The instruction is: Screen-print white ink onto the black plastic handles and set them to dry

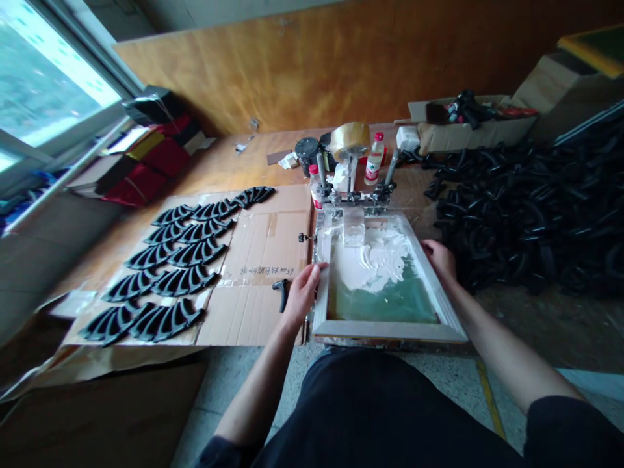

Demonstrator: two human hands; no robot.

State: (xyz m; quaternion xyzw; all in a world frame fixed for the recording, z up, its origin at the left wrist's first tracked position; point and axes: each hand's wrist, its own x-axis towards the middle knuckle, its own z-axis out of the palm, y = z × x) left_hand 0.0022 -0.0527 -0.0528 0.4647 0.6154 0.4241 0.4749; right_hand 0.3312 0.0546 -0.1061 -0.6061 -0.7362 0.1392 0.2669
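Screen frame (390, 330) bearing white paste (375, 263), just right of center, between left hand (303, 292) and right hand (440, 260), clamped or loose grip impossible to tell.

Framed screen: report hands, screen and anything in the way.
Left hand at left edge of framed screen, right hand at right edge. White paste across its upper part. Black part beside left hand, outside the screen.

A tape roll (351, 138) sits before a wooden panel (273, 81), beside a red-capped bottle (374, 161).
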